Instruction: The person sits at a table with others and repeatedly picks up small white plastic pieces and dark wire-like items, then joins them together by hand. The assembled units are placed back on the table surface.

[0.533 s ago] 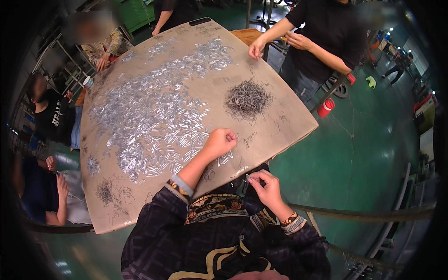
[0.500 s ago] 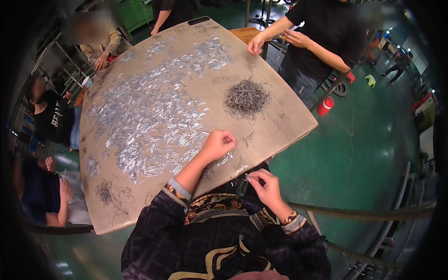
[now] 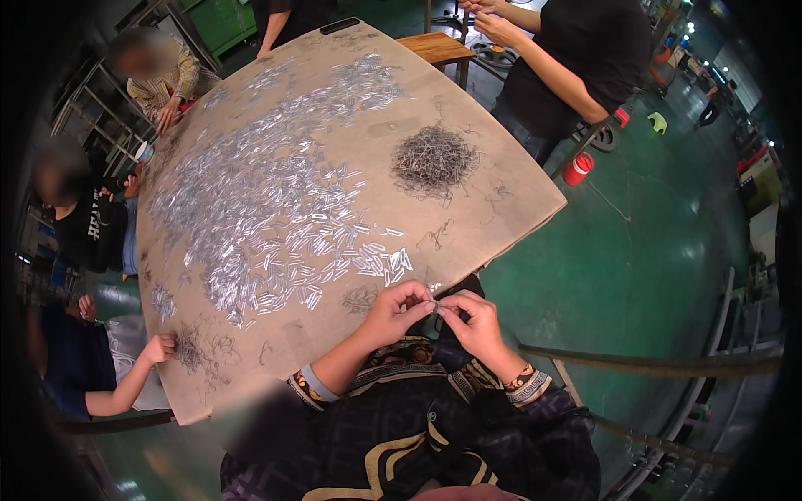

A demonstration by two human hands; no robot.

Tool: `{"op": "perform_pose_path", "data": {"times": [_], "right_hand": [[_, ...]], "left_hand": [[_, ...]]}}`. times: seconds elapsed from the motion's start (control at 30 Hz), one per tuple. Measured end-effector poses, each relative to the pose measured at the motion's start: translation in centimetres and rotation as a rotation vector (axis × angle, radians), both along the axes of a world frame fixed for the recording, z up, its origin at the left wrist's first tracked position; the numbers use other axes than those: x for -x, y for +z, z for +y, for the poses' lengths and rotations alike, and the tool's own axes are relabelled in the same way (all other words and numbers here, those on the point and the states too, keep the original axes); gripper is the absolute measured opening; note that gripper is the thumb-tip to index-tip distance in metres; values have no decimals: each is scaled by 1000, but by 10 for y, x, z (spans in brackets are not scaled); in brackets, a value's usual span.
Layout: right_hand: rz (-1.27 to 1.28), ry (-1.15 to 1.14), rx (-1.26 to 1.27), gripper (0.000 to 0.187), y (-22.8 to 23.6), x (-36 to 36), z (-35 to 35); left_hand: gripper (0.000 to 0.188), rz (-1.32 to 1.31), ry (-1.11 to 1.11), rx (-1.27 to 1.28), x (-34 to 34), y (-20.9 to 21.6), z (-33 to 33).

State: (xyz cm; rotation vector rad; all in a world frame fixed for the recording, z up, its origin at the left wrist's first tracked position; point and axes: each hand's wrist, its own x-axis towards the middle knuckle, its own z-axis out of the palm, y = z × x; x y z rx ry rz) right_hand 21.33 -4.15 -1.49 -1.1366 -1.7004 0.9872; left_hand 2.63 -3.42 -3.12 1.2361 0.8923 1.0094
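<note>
Just off the near edge of the desk point(image 3: 501, 221), a small grey part point(image 3: 435, 307) is being pinched in fingertip grips by left hand point(image 3: 393, 317) and right hand point(image 3: 476, 324); steady, opposed pressure is being advised.

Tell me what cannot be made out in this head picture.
Head view, all:
Small greyish piece between left grip and right grip: shape mostly covered by them.
Round dark-grey wire pile: inside hidden by outer wires.
Black-shirted person, upper right: head cut off by top edge.
</note>
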Motion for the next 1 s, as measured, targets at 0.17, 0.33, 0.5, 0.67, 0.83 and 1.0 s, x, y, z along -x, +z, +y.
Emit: {"op": "perform_pose_path", "data": {"times": [0.17, 0.33, 0.5, 0.67, 0.83, 1.0], "right_hand": [[-3, -17, -10, 9, -4, 0, 4], [-25, -19, -31, 10, -3, -1, 3], [-44, 3, -26, 10, -3, 0, 1], [-8, 63, -23, 9, -7, -5, 6], [-44, -17, -46, 6, -12, -11, 32], [-401, 63, -131, 20, -38, 27, 74]], "left_hand": [[6, 145, 50, -205, -1, 8, 2], [7, 169, 100, -128, -3, 9, -2], [7, 70, 156, -50, -9, -4, -7], [7, 180, 165, -350, -11, -6, -11], [12, 270, 131, -462, -8, -10, -15], [10, 354, 162, -524, -6, -20, -22]]}}
